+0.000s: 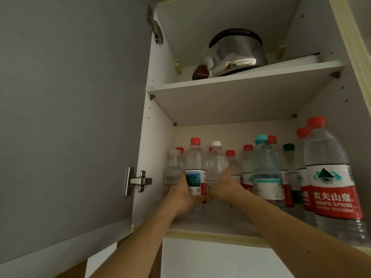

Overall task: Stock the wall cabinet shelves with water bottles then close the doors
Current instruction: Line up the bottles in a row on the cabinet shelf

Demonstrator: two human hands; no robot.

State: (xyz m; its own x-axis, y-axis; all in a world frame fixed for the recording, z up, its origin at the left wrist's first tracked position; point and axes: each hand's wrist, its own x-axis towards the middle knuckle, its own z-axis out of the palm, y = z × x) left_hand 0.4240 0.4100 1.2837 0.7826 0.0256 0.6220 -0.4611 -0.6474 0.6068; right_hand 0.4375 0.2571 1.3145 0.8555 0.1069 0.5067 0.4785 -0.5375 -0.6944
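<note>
The wall cabinet stands open, and its lower shelf (210, 227) holds several water bottles. My left hand (180, 195) is wrapped around a red-capped bottle (195, 163) with a landscape label, standing upright at the shelf's left. My right hand (224, 187) grips a clear white-capped bottle (215, 159) just right of it. A small clear-capped bottle (173, 169) stands at the far left. To the right are a teal-capped bottle (265, 167), a green-capped one (289, 149) and large red-labelled bottles (331, 177).
The left cabinet door (70, 117) is swung wide open, with hinges (138, 180) on the side wall. On the upper shelf (241, 79) sits a steel kettle (234, 53). The right door edge (353, 37) shows at the top right.
</note>
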